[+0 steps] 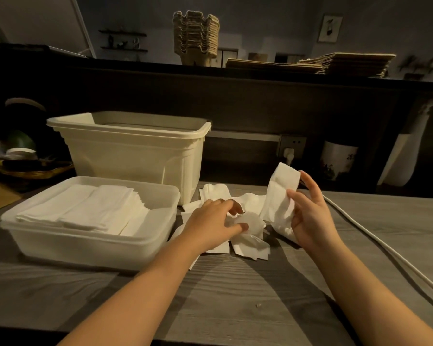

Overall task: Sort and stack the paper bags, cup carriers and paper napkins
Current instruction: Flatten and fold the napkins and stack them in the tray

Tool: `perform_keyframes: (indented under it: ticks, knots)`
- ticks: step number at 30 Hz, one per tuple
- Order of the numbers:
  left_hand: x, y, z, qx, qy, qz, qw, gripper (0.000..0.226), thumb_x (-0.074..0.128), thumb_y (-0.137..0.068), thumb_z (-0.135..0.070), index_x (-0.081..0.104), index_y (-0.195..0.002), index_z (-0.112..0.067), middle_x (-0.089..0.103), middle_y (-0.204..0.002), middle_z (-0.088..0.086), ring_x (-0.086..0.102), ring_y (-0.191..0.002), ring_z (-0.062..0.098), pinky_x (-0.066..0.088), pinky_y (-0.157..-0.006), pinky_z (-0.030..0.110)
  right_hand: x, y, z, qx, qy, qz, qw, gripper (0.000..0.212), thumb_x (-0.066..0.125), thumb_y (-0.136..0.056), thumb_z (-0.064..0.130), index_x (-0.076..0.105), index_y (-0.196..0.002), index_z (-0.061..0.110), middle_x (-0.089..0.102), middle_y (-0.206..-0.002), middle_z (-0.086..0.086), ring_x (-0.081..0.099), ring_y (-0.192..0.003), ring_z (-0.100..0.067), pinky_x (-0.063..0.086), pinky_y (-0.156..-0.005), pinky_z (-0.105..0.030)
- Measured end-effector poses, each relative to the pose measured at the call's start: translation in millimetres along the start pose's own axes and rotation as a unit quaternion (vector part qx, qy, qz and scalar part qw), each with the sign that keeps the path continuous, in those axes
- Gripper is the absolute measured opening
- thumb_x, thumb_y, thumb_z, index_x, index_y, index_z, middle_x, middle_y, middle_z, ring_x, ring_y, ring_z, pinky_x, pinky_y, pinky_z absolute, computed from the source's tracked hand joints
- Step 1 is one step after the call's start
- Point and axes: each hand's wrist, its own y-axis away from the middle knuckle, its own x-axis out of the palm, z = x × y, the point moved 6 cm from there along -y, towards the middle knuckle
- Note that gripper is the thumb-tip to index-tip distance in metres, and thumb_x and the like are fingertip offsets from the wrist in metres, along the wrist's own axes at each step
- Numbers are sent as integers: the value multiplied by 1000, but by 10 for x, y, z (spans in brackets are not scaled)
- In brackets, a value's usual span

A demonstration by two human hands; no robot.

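Note:
Loose white paper napkins (250, 243) lie in a heap on the grey wooden table. My left hand (210, 223) rests on the heap, its fingers curled round one napkin. My right hand (310, 216) holds a long folded napkin (280, 196) upright just right of the heap. A shallow clear tray (90, 243) at the left holds several neatly stacked napkins (90, 208). On the high dark ledge behind stand a stack of cup carriers (196, 37) and a flat pile of brown paper bags (335, 62).
A tall cream plastic bin (135, 151) stands behind the tray. A white cable (375, 240) runs along the table's right side from a wall socket (291, 147). A woven basket (30, 168) sits at the far left, a white pot (338, 158) at the back right.

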Motion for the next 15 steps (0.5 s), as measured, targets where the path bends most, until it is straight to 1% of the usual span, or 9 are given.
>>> perform_keyframes:
  ticks: [2, 3, 6, 8, 10, 12, 15]
  knots:
    - [25, -2, 13, -13, -2, 13, 1000, 44, 57, -88, -46, 46, -127, -27, 52, -128, -8, 45, -117, 13, 43, -96, 34, -8, -11, -4, 11, -21, -4, 1000, 43, 50, -93, 4, 47, -129, 28, 61, -102, -2, 62, -87, -14, 53, -55, -22]
    - [41, -4, 19, -17, 0, 23, 1000, 46, 58, -88, -45, 44, -128, -28, 52, -130, -8, 45, -118, 14, 43, -97, 36, -15, -19, -14, 19, -32, -5, 999, 42, 49, -93, 5, 47, -129, 26, 62, -104, -2, 62, -88, -14, 52, -59, -25]
    - [87, 23, 1, -8, -13, 62, 998, 49, 61, -88, -37, 39, -132, -36, 53, -132, -7, 41, -122, 18, 39, -100, 39, -35, -42, -40, 38, -67, -1, 997, 42, 46, -94, 5, 46, -131, 24, 62, -108, -3, 61, -95, -17, 51, -70, -33]
    - [90, 34, -8, 1, -8, 71, 997, 47, 60, -88, -32, 41, -131, -41, 52, -131, -6, 40, -122, 18, 38, -101, 39, -41, -51, -45, 43, -81, 3, 996, 42, 44, -95, 5, 46, -133, 24, 62, -108, -3, 62, -96, -18, 52, -74, -36]
    - [84, 38, -26, 11, -5, 69, 998, 45, 59, -89, -28, 44, -129, -42, 53, -129, -5, 39, -120, 17, 38, -100, 39, -48, -59, -53, 48, -87, 2, 995, 43, 43, -95, 4, 45, -134, 23, 62, -108, -3, 62, -95, -18, 51, -73, -34]
    - [80, 31, -37, 22, -5, 57, 998, 45, 61, -87, -25, 47, -126, -42, 53, -127, -7, 40, -117, 16, 38, -99, 38, -53, -69, -66, 55, -95, 1, 994, 44, 43, -95, 5, 44, -136, 21, 61, -113, -5, 61, -99, -19, 50, -71, -33]
    - [37, 6, -34, 21, 35, 21, 999, 43, 59, -84, -14, 54, -119, -38, 56, -121, -9, 43, -112, 15, 41, -95, 39, -49, -69, -69, 61, -105, 5, 993, 45, 42, -95, 5, 43, -136, 22, 57, -122, -8, 59, -104, -22, 50, -69, -35]
